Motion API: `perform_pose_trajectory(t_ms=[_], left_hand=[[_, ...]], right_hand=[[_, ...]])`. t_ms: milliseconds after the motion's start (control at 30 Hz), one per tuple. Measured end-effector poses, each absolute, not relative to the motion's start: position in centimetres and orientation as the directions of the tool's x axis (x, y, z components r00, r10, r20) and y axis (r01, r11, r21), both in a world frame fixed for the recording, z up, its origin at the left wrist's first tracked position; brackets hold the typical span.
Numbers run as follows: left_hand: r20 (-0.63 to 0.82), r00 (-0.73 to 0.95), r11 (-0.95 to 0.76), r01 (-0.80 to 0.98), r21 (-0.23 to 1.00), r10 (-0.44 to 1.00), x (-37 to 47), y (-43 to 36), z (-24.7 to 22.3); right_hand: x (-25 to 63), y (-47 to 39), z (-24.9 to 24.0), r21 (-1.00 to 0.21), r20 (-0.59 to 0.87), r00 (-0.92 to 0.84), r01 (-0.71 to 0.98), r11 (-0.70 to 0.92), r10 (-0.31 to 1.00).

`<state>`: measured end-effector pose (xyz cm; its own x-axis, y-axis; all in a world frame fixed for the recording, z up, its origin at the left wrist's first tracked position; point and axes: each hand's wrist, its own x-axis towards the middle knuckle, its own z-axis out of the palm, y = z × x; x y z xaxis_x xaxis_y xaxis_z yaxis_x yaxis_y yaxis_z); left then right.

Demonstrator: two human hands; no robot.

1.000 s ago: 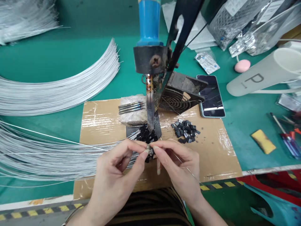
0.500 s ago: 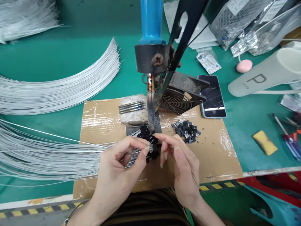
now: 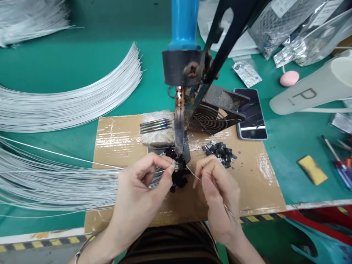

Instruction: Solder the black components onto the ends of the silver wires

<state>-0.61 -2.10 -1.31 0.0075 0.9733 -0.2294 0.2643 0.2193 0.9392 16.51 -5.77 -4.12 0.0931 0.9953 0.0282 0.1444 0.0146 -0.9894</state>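
Note:
My left hand [image 3: 147, 187] pinches a small silvery metal part [image 3: 176, 166] between thumb and forefinger; its exact kind is too small to tell. My right hand [image 3: 218, 194] is closed on a thin solder wire [image 3: 193, 172], whose end points left toward that part. Just above the fingertips is the tip of a soldering iron [image 3: 179, 135], clamped upright with its blue handle on top. Beneath the hands lie black pieces [image 3: 180, 181] at the ends of a bundle of thin grey-white cables [image 3: 68, 189]; my left hand partly hides them.
Loose black pieces [image 3: 219, 153] lie in a pile on the cardboard [image 3: 247, 183]. Behind the iron stand a small fan [image 3: 211, 117] and a wrapped block [image 3: 156, 138] carrying metal rods. A phone [image 3: 251, 113], yellow sponge [image 3: 312, 169] and white tumbler [image 3: 308, 88] are to the right. Another cable bundle [image 3: 82, 106] lies left.
My right hand has drawn back slightly right, its fingers curling in, and the solder wire now shows in it. The left hand keeps its pinch near the iron tip. The view has shifted slightly.

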Motion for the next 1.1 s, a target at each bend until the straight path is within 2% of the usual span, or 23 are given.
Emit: perform_pose_trajectory(t_ms=[333, 1100], left_hand=[[-0.217, 0.000, 0.208, 0.278, 0.938, 0.976, -0.2, -0.9, -1.1], [-0.200, -0.026, 0.200, 0.240, 0.950, 0.979, 0.3, -0.1, -0.3]], right_hand=[[16.1, -5.0, -3.2, -0.999, 0.008, 0.088, -0.048, 0.013, 0.996], [16.2, -4.2, -2.6, -0.998, 0.006, 0.150, -0.065, 0.016, 0.989]])
